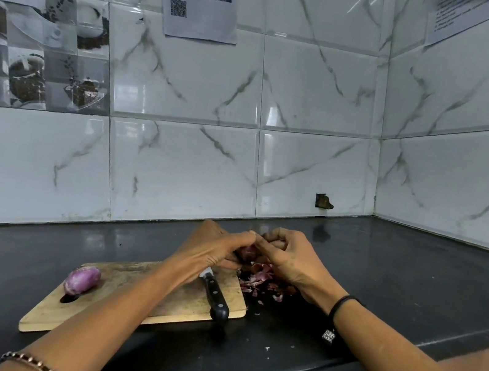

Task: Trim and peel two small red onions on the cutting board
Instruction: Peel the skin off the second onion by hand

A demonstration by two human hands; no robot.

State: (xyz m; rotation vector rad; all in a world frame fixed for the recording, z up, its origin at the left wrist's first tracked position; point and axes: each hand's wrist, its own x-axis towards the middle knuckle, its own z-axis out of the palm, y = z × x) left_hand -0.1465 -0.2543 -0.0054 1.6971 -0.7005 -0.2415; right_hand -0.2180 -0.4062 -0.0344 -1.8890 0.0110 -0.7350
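Pinching a small red onion [247,251] between them, the left grip [209,250] and right grip [285,260] curl their fingers round it above the cutting board's [124,275] far right corner. A second onion [81,280], peeled, lies near the board's left end. The knife [216,297] rests on the board, and onion skins [263,280] are heaped on the counter [383,273] beside it.

Board [131,276] of pale, scuffed wood; table [383,273] glossy black stone; wall tiles [316,93] glazed, marble-veined; knife [216,298] handle black, riveted, shiny; onion [81,280] smooth-skinned; peels [263,280] papery.
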